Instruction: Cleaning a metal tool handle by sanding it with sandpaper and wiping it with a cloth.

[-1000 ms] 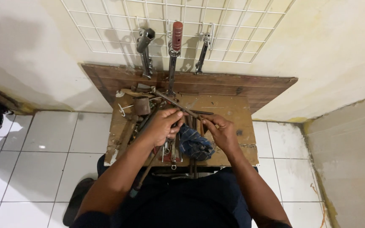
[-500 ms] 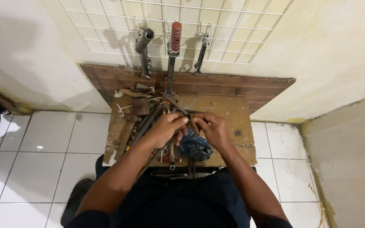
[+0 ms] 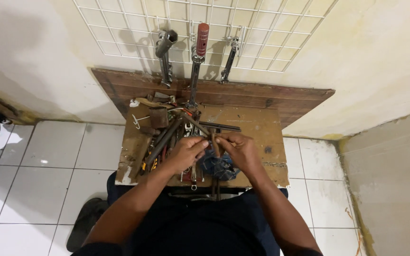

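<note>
My left hand (image 3: 186, 152) and my right hand (image 3: 236, 148) meet over a small wooden table (image 3: 262, 125). Together they pinch a short dark metal tool (image 3: 214, 142) held upright between the fingertips. Under the hands lies a heap of rusty hand tools (image 3: 169, 135): long bars, wrenches and pliers. A dark blue rag (image 3: 217, 167) lies just below my right hand.
A white wire grid (image 3: 243, 33) on the wall carries a socket wrench (image 3: 163, 54), a red-handled tool (image 3: 199, 52) and a spanner (image 3: 228, 59). A wooden board (image 3: 300, 97) leans behind the table. White floor tiles (image 3: 48, 166) lie left and right.
My hands have drawn together from the tool heap, and the short dark tool now stands between the fingers of both. The view has shifted slightly.
</note>
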